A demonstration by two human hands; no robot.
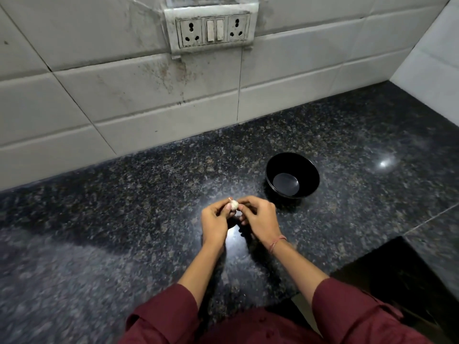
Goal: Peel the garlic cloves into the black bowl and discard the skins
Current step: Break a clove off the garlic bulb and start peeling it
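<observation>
my L hand [215, 219] + R hand [258, 216] both pinching garlic bulb [233, 205] between fingertips, held just above granite counter [124, 219], black bowl [292, 178] near, to R behind hands, nothing in it, red thread on R wrist [277, 242]

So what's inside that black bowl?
Nothing visible: the black bowl shows only its bare, shiny bottom. Its near inner wall is hidden behind the rim. Left hand and right hand pinch the garlic.
</observation>
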